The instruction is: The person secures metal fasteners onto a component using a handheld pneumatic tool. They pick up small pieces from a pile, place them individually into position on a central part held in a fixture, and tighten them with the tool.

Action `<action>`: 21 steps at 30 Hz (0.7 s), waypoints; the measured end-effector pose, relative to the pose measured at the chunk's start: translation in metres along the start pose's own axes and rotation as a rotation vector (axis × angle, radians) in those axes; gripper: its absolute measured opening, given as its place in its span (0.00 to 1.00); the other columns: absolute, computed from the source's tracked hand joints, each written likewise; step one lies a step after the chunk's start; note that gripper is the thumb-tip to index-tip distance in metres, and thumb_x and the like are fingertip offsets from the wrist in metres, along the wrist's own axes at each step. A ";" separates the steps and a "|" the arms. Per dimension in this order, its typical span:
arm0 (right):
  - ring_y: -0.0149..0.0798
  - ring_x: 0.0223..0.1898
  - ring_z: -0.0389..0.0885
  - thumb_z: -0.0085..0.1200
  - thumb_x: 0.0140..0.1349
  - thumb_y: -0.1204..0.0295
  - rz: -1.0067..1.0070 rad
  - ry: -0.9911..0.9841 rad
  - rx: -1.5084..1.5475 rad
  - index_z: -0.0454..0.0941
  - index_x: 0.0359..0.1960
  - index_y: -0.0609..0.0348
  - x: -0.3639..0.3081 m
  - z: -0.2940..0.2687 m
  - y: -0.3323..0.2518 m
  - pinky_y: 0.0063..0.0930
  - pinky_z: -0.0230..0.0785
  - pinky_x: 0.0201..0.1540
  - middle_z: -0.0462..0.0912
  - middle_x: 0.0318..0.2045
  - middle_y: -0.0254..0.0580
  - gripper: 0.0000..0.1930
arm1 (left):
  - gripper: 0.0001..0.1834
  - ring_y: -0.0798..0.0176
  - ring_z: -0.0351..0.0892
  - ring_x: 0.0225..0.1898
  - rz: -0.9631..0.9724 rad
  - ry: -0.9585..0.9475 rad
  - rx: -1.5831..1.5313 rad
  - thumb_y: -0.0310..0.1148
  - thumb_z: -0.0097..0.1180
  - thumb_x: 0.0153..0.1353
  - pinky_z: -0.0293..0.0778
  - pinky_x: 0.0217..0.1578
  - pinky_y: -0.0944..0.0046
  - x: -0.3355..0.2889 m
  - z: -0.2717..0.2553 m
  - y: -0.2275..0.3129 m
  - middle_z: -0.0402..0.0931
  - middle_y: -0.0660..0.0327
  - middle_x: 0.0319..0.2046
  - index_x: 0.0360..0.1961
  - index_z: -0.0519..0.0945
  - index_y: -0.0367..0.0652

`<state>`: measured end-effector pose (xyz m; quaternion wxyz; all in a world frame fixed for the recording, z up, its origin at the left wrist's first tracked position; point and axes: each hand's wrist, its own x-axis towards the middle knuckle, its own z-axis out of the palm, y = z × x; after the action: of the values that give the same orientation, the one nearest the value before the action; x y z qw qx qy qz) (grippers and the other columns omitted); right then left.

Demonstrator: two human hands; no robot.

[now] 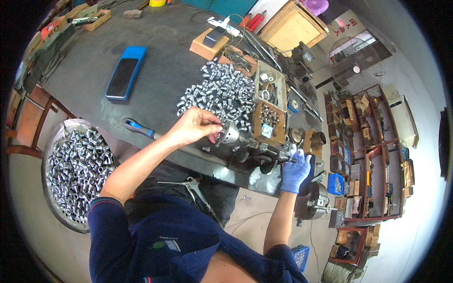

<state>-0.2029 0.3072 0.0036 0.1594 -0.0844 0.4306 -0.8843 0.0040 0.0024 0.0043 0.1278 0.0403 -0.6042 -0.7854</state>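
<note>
My bare left hand [196, 126] is closed, thumb and fingers pinched together at the mouth of a silver drill chuck [230, 132]. Whatever sits between those fingertips is too small to make out. The chuck is on the left end of a small horizontal spindle machine [255, 145] at the bench's near edge. At its right end, my right hand [296, 170] in a light blue glove has its fingers curled at the end of the shaft. Just beyond the chuck lies a heap of short silver metal sleeves [222, 92]. One loose sleeve [206, 149] lies near the bench edge.
A round pan [47, 177] full of similar sleeves stands at left. On the bench lie a blue-cased phone [123, 75], a blue-handled screwdriver [138, 128] and a parts tray [259, 89]. An air gun [193, 186] hangs before my lap. Shelves [373, 160] stand at right.
</note>
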 end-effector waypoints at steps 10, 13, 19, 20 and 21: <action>0.24 0.08 0.56 0.43 0.61 0.52 0.220 -0.430 0.527 0.73 0.33 0.63 0.052 -0.020 0.002 0.19 0.49 0.09 0.65 0.14 0.32 0.22 | 0.11 0.70 0.75 0.37 0.095 -0.043 0.260 0.18 0.60 0.46 0.71 0.42 0.68 -0.001 0.001 0.011 0.78 0.60 0.31 0.34 0.77 0.32; 0.23 0.09 0.52 0.45 0.60 0.53 0.270 -0.341 0.591 0.71 0.30 0.63 0.061 -0.017 0.013 0.18 0.48 0.10 0.60 0.12 0.28 0.21 | 0.11 0.70 0.76 0.34 0.147 -0.041 0.327 0.18 0.59 0.46 0.72 0.39 0.69 -0.004 0.002 0.016 0.78 0.59 0.30 0.34 0.78 0.33; 0.25 0.09 0.55 0.47 0.59 0.52 0.091 0.231 0.101 0.73 0.28 0.58 0.070 -0.049 0.057 0.17 0.47 0.10 0.65 0.13 0.29 0.19 | 0.09 0.70 0.77 0.31 0.202 0.009 0.183 0.19 0.58 0.50 0.74 0.36 0.69 0.001 0.000 0.003 0.78 0.58 0.28 0.35 0.77 0.31; 0.24 0.09 0.57 0.48 0.59 0.53 0.037 0.183 0.125 0.73 0.28 0.55 0.061 -0.048 0.070 0.16 0.44 0.09 0.67 0.13 0.28 0.18 | 0.09 0.70 0.77 0.30 0.154 -0.004 0.117 0.19 0.58 0.50 0.74 0.35 0.70 0.000 -0.001 0.001 0.78 0.58 0.28 0.35 0.77 0.31; 0.23 0.09 0.57 0.48 0.59 0.54 -0.016 0.300 -0.080 0.73 0.28 0.54 0.055 -0.052 0.072 0.16 0.44 0.09 0.67 0.13 0.28 0.16 | 0.09 0.70 0.77 0.29 0.104 -0.024 0.048 0.19 0.58 0.51 0.74 0.34 0.70 0.000 -0.001 0.000 0.78 0.58 0.27 0.35 0.76 0.30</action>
<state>-0.2537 0.2846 -0.0849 0.0828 0.0392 0.4836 -0.8705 0.0039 0.0010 0.0041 0.1603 0.0026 -0.6257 -0.7634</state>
